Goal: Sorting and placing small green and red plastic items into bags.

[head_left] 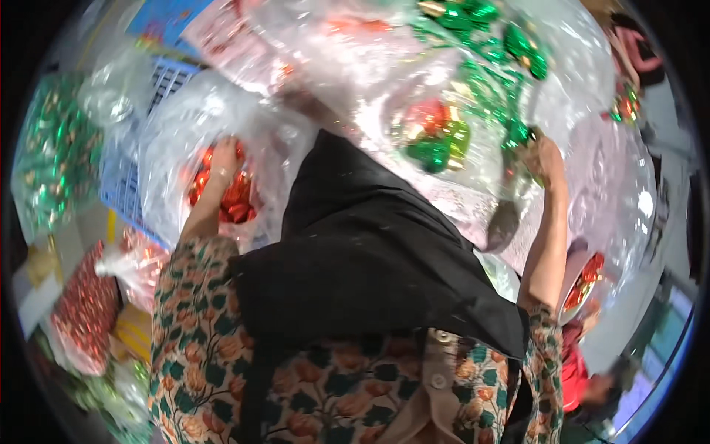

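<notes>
Both hands work clear bags: my left hand (222,159) is buried among red bows (235,198), grip hidden, my right hand (546,159) pinches the green-bow bag (473,111), which I should hold steady.

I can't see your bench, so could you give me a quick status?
Left hand inside clear bag of red bows. Right hand gripping big bag's edge. Black cloth blocks centre.

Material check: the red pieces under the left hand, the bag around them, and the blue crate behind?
Red pieces: probably metallic foil or foil-coated plastic, glossy, with bright crinkled glints. Bag: thin clear plastic film, wrinkled, see-through, white glare. Blue crate: looks like rigid moulded plastic, matte, open grid wall. Left hand reaches into the bag.
</notes>
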Available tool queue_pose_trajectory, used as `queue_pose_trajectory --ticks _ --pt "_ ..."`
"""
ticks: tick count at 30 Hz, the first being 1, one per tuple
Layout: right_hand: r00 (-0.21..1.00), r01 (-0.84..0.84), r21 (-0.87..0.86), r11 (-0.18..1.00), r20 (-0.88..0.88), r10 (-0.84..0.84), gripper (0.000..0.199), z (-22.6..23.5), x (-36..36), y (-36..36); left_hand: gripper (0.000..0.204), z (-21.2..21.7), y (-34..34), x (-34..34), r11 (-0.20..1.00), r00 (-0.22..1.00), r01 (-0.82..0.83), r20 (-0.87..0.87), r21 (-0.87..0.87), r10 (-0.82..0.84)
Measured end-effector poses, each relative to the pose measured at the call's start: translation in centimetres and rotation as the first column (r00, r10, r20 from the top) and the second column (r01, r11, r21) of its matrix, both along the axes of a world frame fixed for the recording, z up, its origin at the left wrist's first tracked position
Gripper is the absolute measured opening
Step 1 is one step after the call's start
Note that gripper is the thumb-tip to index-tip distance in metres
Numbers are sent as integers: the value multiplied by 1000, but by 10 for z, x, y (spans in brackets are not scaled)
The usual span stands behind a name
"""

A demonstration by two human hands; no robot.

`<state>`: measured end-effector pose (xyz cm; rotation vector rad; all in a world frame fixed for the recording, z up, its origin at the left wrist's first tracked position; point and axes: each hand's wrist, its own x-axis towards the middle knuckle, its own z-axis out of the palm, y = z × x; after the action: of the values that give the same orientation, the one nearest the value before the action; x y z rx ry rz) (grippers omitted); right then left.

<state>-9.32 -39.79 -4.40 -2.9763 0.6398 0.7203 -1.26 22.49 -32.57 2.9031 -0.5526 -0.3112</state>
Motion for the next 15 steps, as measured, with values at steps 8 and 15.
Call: queue_pose_trajectory --ticks 8,15 --pt "411 -314 949 2 138 -901 40 35 -59 9 49 215 -116 -4 617 952 -222 -32 -755 303" --pt "526 -468 851 237 484 -700 41 68 -45 57 50 371 -319 -11 524 876 459 266 -718 -403"
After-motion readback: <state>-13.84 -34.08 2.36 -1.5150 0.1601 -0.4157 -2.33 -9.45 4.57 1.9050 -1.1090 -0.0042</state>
